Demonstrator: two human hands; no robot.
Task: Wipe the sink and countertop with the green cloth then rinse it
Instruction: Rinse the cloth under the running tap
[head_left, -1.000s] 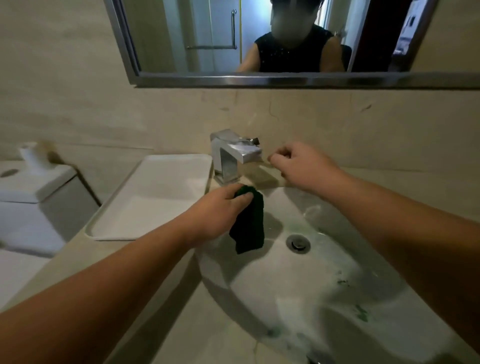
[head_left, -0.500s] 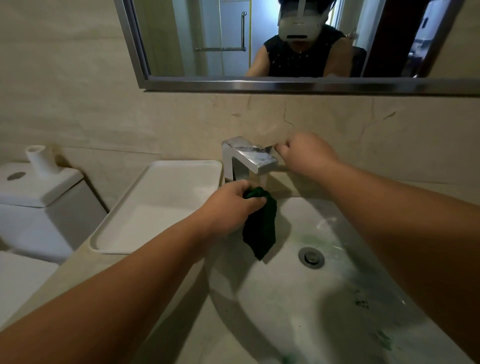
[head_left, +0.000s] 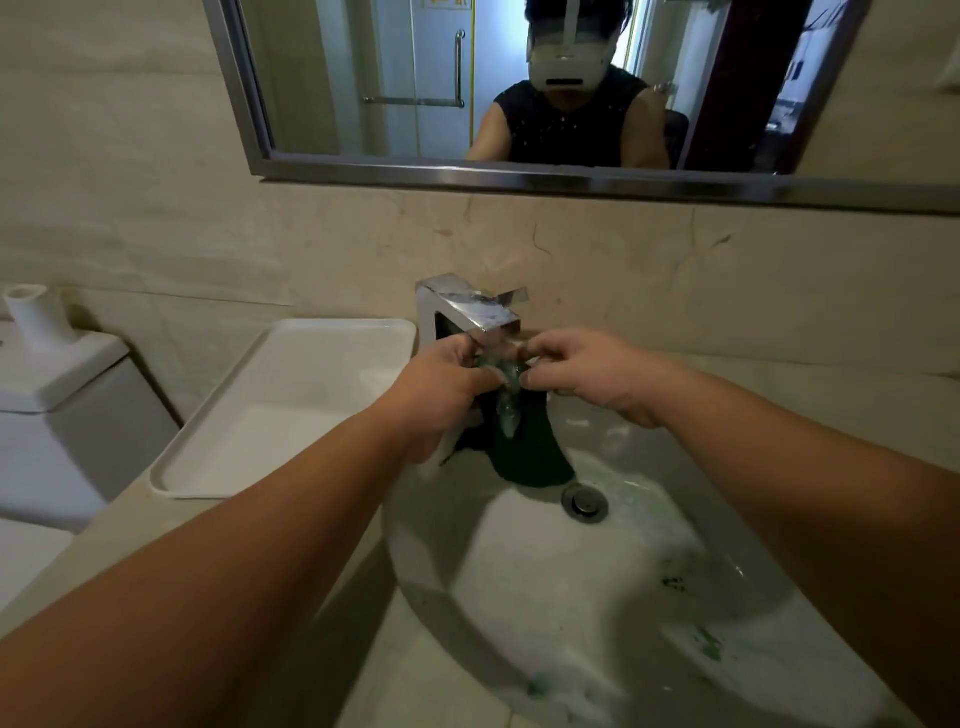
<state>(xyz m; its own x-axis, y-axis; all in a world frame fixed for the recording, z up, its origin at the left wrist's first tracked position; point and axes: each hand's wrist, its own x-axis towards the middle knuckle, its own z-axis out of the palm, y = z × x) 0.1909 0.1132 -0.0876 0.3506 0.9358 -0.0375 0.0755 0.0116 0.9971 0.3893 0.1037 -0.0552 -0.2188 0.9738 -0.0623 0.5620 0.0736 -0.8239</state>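
Note:
The dark green cloth (head_left: 527, 447) hangs over the back of the white sink (head_left: 597, 597), right under the chrome faucet (head_left: 470, 312). Water runs from the spout onto the cloth's top. My left hand (head_left: 441, 387) grips the cloth's upper left edge. My right hand (head_left: 587, 371) pinches its upper right edge. Both hands sit just below the spout, and the cloth's top is partly hidden between them. Green smears mark the basin's lower right.
A white rectangular tray (head_left: 291, 405) lies on the beige countertop (head_left: 156, 530) left of the faucet. A toilet tank (head_left: 57, 395) stands further left. The drain (head_left: 584, 501) sits just right of the cloth's lower end. A mirror (head_left: 519, 83) hangs on the wall above.
My right hand left the faucet handle and came down onto the cloth. Water now flows. My left hand lifted the cloth up under the spout.

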